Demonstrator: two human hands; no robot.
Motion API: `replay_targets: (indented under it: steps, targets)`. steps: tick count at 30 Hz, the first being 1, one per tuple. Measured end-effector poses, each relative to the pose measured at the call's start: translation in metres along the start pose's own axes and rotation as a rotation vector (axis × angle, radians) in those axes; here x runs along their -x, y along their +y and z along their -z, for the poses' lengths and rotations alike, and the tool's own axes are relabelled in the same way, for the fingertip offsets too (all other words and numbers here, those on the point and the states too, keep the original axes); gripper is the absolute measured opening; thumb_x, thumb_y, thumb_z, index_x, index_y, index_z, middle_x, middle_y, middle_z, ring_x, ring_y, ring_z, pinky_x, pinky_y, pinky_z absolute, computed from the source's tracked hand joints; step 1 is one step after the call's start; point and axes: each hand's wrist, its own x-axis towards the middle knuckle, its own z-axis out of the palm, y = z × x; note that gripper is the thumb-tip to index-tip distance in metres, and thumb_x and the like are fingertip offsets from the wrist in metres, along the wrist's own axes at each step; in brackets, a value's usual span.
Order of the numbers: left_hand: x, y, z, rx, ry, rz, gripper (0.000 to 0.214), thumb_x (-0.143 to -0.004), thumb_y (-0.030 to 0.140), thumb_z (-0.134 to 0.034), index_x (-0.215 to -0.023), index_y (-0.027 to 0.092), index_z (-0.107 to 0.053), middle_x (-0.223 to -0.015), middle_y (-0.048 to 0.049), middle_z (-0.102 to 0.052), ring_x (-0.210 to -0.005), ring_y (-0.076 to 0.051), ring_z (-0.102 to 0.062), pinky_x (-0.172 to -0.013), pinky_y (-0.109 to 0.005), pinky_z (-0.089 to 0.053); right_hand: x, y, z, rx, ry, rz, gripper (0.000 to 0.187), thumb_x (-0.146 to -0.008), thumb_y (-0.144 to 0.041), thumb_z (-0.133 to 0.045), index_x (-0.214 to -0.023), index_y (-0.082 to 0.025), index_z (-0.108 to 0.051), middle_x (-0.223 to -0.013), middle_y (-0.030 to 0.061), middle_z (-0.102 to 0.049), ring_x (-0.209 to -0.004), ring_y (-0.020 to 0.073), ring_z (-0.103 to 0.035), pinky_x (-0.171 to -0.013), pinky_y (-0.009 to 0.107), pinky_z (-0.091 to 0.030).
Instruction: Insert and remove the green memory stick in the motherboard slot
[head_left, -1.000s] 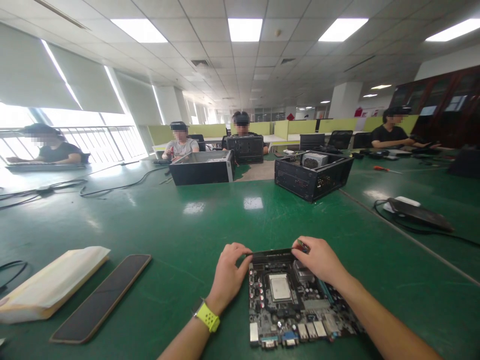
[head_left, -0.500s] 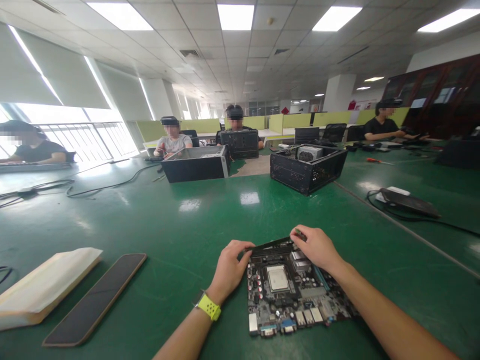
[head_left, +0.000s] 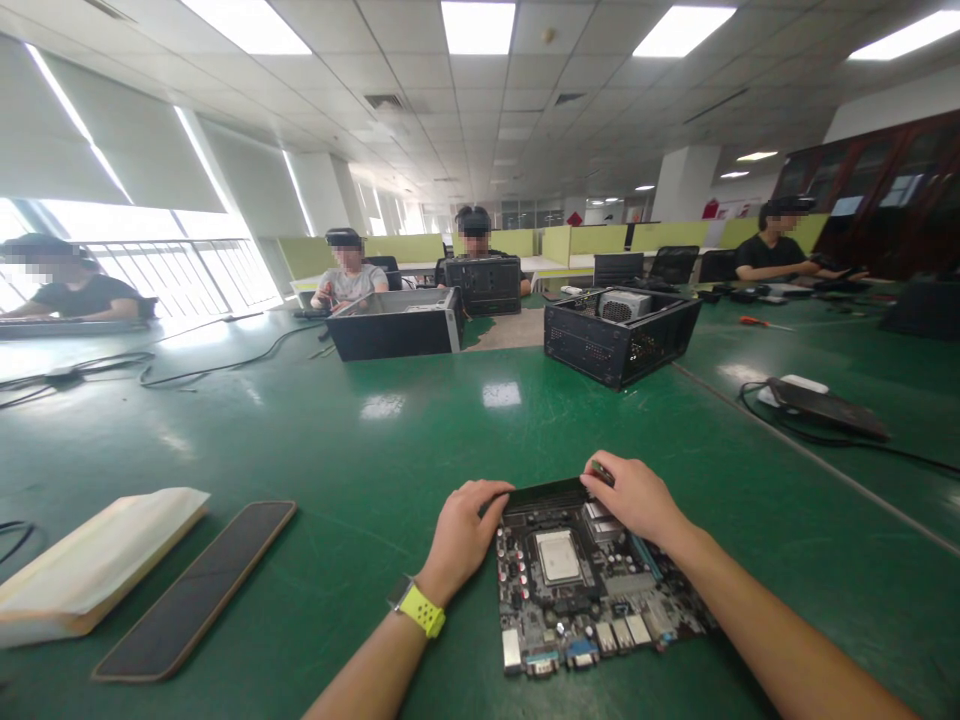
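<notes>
A motherboard [head_left: 600,605] lies flat on the green table, its ports toward me and a silver processor [head_left: 558,557] in its socket. Along its far edge, a long thin RAM stick [head_left: 547,491] spans the gap between my hands. My left hand [head_left: 466,530] pinches the stick's left end with thumb and fingers; a watch with a yellow-green strap is on that wrist. At the opposite end, my right hand [head_left: 636,502] is closed on the stick, its fingertips beside a silver heatsink [head_left: 600,520]. Whether the stick sits in its slot is hard to see.
Left of me lie a dark flat pad [head_left: 199,590] and a paper-wrapped package [head_left: 105,560]. Farther back stand computer cases [head_left: 394,325], [head_left: 615,340] being one with a power supply inside. Cables and a dark device [head_left: 829,408] lie right. Several people sit around.
The RAM stick's left end has come up slightly, so the stick looks more level and shows more of its face. Both hands keep their hold; the whole view has shifted a little.
</notes>
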Motion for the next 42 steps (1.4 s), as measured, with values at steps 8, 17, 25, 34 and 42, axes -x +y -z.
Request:
replay_targets:
  steps: [8,17,25,34,42]
  targets:
    - [0.0010,0.0034,0.0002,-0.133,-0.028,-0.016,0.018,-0.088,0.024,-0.050,-0.097,0.024,-0.067,-0.092,-0.0007,-0.070,-0.085,-0.018,-0.061,-0.080,-0.031,-0.045,0.0018,-0.0044,-0.0015,0.074,-0.010,-0.036,0.018,-0.085,-0.038,-0.047,-0.083,-0.025,-0.059,-0.073,-0.0003,-0.065,-0.071,0.0158,-0.059,-0.056,0.022,-0.028]
    - [0.0020,0.0048,-0.0002,-0.135,-0.017,-0.014,0.018,-0.089,0.025,-0.049,-0.095,0.023,-0.066,-0.091,-0.0028,-0.069,-0.086,-0.019,-0.058,-0.079,-0.032,-0.045,0.0017,-0.0058,-0.0017,0.121,-0.031,-0.044,0.018,-0.087,-0.037,-0.047,-0.087,-0.025,-0.061,-0.077,0.0005,-0.066,-0.074,0.0163,-0.059,-0.056,0.023,-0.028]
    - [0.0028,0.0041,-0.0004,-0.111,-0.014,-0.026,0.019,-0.088,0.023,-0.048,-0.095,0.022,-0.066,-0.089,-0.0039,-0.068,-0.084,-0.019,-0.058,-0.079,-0.032,-0.046,0.0024,-0.0071,-0.0011,0.114,-0.034,-0.039,0.020,-0.086,-0.039,-0.047,-0.086,-0.026,-0.061,-0.078,0.0014,-0.067,-0.076,0.0184,-0.060,-0.057,0.024,-0.029]
    - [0.0026,0.0060,-0.0006,-0.107,-0.019,-0.021,0.019,-0.088,0.022,-0.049,-0.099,0.021,-0.064,-0.090,-0.0041,-0.067,-0.085,-0.019,-0.058,-0.080,-0.032,-0.047,0.0027,-0.0073,0.0001,0.110,-0.016,-0.032,0.020,-0.086,-0.041,-0.047,-0.087,-0.026,-0.061,-0.078,0.0008,-0.068,-0.074,0.0177,-0.061,-0.058,0.024,-0.032]
    - [0.0026,0.0066,0.0003,-0.111,-0.028,-0.017,0.017,-0.087,0.021,-0.048,-0.094,0.021,-0.063,-0.087,-0.0040,-0.065,-0.083,-0.019,-0.058,-0.077,-0.031,-0.046,0.0020,-0.0068,0.0023,0.057,-0.013,-0.019,0.027,-0.084,-0.045,-0.049,-0.095,-0.028,-0.066,-0.085,0.0022,-0.070,-0.081,0.0194,-0.063,-0.064,0.025,-0.038]
